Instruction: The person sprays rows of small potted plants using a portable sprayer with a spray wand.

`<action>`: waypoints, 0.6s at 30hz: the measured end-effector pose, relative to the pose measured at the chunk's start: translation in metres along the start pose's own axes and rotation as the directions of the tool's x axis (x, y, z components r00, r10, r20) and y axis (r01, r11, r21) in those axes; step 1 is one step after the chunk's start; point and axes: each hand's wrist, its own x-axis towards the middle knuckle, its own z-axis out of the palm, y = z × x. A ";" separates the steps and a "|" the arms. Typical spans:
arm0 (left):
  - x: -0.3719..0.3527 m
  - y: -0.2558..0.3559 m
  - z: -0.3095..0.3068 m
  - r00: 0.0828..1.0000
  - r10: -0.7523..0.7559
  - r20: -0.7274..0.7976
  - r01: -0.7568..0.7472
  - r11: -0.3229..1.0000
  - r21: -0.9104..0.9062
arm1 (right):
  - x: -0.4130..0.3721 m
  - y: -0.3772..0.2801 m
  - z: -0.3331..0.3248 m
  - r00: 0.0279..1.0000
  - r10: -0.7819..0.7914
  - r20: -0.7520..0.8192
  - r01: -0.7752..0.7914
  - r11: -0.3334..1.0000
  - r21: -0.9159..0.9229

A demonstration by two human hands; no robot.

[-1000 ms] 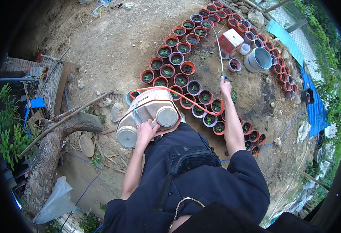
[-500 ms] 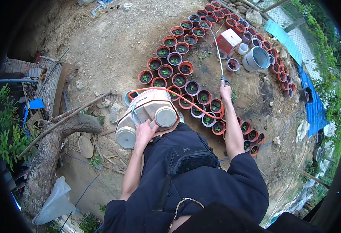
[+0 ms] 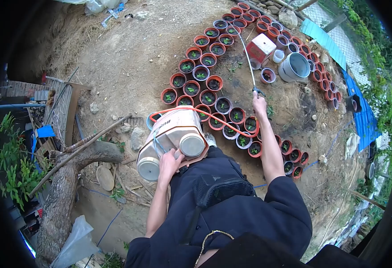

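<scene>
My right hand (image 3: 259,106) is closed around the grip of a spray wand (image 3: 248,58). Its thin tube points away over the rows of potted seedlings (image 3: 201,73), which stand in orange and pale pots. From the grip, an orange hose (image 3: 223,119) loops back to a pale backpack sprayer tank (image 3: 173,127) hanging at my left front. The tank has two round caps, and a light blue cord (image 3: 156,142) crosses it. My left hand (image 3: 170,161) is closed on the tank between the caps; the exact part under the fingers is hidden. Any spray is too fine to make out.
A grey bucket (image 3: 294,68), a red-and-white box (image 3: 261,48) and a small white container (image 3: 278,56) stand among the pot rows. At left, a tree trunk (image 3: 57,205) and a long stick (image 3: 80,154) jut in. Blue sheeting (image 3: 363,120) edges the right side.
The wand tip has swung slightly left along the pot rows. The whole view has shifted a little, and a shoe shows more beside the tank. Both hands keep their hold.
</scene>
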 end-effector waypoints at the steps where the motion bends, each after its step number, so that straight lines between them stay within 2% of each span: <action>1: 0.004 -0.006 0.003 1.000 0.022 -0.020 -0.022 1.000 0.017 | 0.003 -0.005 0.002 1.000 0.005 -0.008 -0.005 1.000 0.004; 2: 0.009 -0.010 -0.001 0.998 -0.034 0.059 0.035 0.999 -0.018 | 0.005 -0.011 0.006 1.000 -0.005 -0.004 0.005 1.000 -0.013; 4: 0.020 -0.013 -0.003 0.997 -0.032 0.064 0.033 0.999 -0.024 | 0.009 -0.019 0.009 1.000 -0.007 0.000 0.007 0.999 -0.037; 6: 0.031 -0.020 -0.006 0.997 -0.030 0.070 0.032 0.999 -0.033 | 0.008 -0.039 0.010 0.996 0.045 0.077 -0.047 0.999 0.022; 8: 0.045 -0.025 -0.013 1.000 -0.016 0.018 0.017 0.998 -0.052 | 0.008 -0.060 0.013 0.996 0.066 0.066 -0.067 0.998 0.008; 10: 0.058 -0.029 -0.022 1.000 -0.012 0.027 0.013 0.998 -0.057 | 0.006 -0.080 0.017 0.991 0.109 0.071 -0.110 0.994 0.012; 18: 0.106 -0.042 -0.047 0.996 -0.001 0.084 0.002 1.000 -0.013 | 0.017 -0.102 0.036 0.991 0.117 0.056 -0.117 0.993 -0.013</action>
